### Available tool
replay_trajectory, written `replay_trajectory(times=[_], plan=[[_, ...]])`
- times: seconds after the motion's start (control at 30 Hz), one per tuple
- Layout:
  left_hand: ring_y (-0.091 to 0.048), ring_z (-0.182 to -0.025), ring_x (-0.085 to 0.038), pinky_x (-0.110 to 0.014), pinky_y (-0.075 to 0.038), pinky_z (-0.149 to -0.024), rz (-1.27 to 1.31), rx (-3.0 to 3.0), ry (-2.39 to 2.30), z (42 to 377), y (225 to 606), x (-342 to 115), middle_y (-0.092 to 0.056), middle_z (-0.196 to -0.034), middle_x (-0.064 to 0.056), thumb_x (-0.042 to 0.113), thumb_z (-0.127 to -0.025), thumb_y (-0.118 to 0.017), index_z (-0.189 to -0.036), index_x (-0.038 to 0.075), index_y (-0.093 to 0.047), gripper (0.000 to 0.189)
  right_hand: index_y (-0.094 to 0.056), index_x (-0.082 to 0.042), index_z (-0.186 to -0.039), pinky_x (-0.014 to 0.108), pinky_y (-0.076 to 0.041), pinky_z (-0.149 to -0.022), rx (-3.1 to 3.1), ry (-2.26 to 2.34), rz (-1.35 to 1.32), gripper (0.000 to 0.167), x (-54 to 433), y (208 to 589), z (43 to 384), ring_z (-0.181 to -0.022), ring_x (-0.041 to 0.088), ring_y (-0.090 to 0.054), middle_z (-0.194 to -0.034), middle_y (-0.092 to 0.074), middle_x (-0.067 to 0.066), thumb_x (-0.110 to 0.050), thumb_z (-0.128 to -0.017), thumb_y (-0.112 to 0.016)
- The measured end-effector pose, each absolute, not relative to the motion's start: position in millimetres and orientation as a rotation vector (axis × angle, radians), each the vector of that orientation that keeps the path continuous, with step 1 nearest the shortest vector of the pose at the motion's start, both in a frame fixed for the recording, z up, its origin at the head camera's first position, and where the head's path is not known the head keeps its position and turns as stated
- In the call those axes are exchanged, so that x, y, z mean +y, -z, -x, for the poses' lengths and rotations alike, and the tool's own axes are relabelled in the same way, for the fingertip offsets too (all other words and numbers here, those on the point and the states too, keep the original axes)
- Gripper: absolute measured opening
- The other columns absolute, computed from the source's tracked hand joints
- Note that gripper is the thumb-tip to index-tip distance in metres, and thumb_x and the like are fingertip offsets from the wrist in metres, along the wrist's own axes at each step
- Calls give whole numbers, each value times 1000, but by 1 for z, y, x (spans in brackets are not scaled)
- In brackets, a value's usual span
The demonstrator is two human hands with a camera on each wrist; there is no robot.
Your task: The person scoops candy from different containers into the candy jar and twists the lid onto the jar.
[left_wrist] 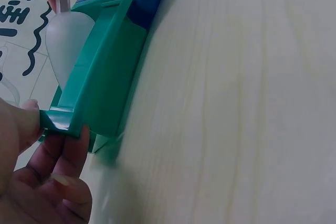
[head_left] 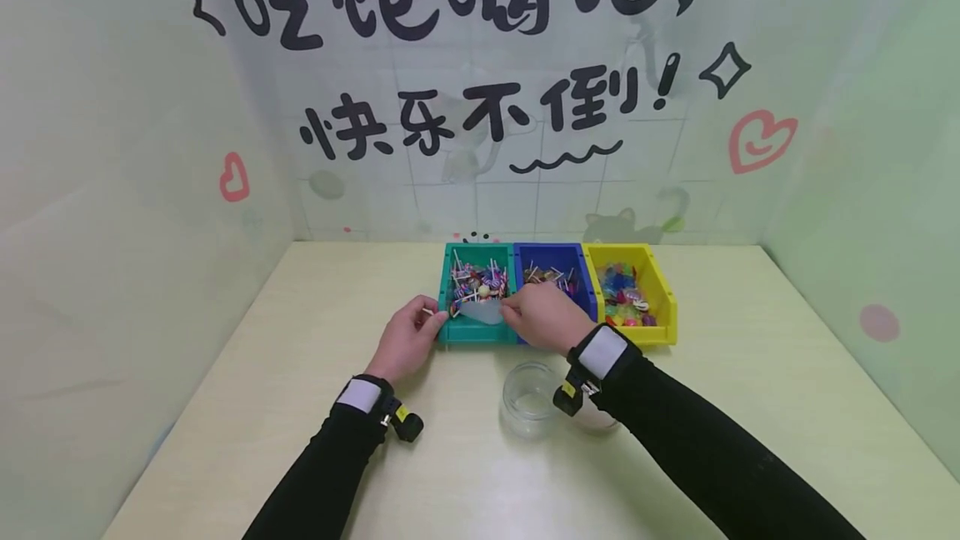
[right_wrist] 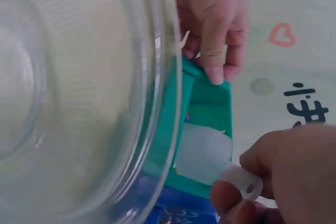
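My left hand [head_left: 407, 338] pinches the front left corner of a green bin [head_left: 480, 334], thumb over the rim and fingers beneath it in the left wrist view. In the bin lie several small striped, lollipop-like pieces [head_left: 468, 277] with white sticks. My right hand [head_left: 547, 317] holds a translucent white scoop [right_wrist: 202, 150] by its short handle, which has a hole at the end. The scoop's bowl is inside the front of the green bin. Whether it carries any pieces I cannot tell.
A blue bin [head_left: 594, 294] with small stick pieces and a yellow bin [head_left: 663, 307] with colourful bits adjoin the green one. Below my right hand stands a clear round jar [head_left: 529, 398]. Beside it a pale round object [head_left: 598, 419] is partly hidden by my right wrist.
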State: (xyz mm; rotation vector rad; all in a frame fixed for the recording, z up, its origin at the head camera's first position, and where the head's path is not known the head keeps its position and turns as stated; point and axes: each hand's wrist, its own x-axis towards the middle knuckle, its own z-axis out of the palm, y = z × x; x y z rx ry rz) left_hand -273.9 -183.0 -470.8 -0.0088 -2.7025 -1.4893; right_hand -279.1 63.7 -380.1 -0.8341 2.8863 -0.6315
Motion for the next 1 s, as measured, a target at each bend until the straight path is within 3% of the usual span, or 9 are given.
replay_trajectory(times=[0.1, 0.17, 0.23, 0.33, 0.43, 0.63, 0.77, 0.83, 1.0], plan=[[-59, -89, -23, -31, -47, -79, 20, -2703, 1489, 274, 471, -184, -66, -99, -10, 25, -114, -62, -124, 10, -65, 18, -76, -7, -79, 24, -28, -51, 2829, 674, 791, 42, 64, 383, 282, -47, 13, -34, -58, -44, -5, -17, -114, -55], [-59, -88, -23, -31, -47, -79, 26, -2696, 1487, 274, 472, -185, -66, -98, -10, 25, -114, -62, -123, 10, -65, 18, -86, -2, -104, 23, -26, -49, 2822, 671, 811, 35, 62, 381, 282, -46, 12, -31, -58, -47, -6, -14, -112, -55], [-59, -88, -23, -31, -47, -78, 25, -2693, 1486, 274, 472, -185, -66, -97, -10, 25, -114, -62, -124, 10, -65, 18, -83, 0, -122, 23, -25, -49, 2831, 635, 855, 32, 60, 378, 282, -46, 11, -32, -59, -49, -5, -11, -111, -55], [-59, -88, -23, -32, -46, -78, 33, -2694, 1487, 274, 472, -185, -66, -97, -10, 25, -114, -62, -124, 10, -65, 19, -83, 2, -100, 22, -25, -53, 2874, 533, 924, 31, 57, 373, 282, -50, 10, -35, -59, -40, -6, -8, -109, -56], [-59, -88, -23, -32, -46, -79, 53, -2697, 1479, 274, 472, -185, -66, -97, -10, 25, -114, -62, -125, 10, -64, 19, -81, -2, -90, 22, -29, -55, 2912, 465, 948, 27, 54, 371, 282, -54, 11, -42, -62, -47, -3, -5, -107, -59], [-60, -88, -24, -33, -47, -80, 83, -2705, 1471, 275, 470, -185, -67, -97, -10, 24, -114, -62, -127, 11, -65, 19, -83, 1, -107, 21, -37, -56, 2915, 526, 806, 22, 48, 376, 290, -62, 14, -53, -81, -74, 9, -10, -109, -64], [-58, -89, -23, -33, -46, -80, 84, -2726, 1465, 277, 469, -187, -65, -96, -9, 25, -114, -61, -127, 13, -65, 18, -75, 2, -136, 23, -34, -55, 2805, 819, 589, 30, 47, 380, 300, -64, 13, -59, -84, -77, 13, -8, -110, -63], [-57, -88, -23, -33, -45, -79, 79, -2729, 1460, 276, 468, -188, -65, -95, -8, 24, -114, -61, -125, 13, -65, 16, -68, 2, -145, 22, -39, -57, 2716, 983, 489, 37, 46, 380, 303, -69, 15, -67, -91, -80, 15, -6, -110, -60], [-57, -87, -22, -33, -44, -78, 91, -2733, 1472, 276, 468, -189, -65, -95, -9, 23, -115, -61, -124, 13, -64, 15, -79, 8, -121, 29, -64, -77, 2565, 1147, 287, 30, 46, 374, 303, -77, 19, -80, -93, -83, 14, -6, -109, -56]])
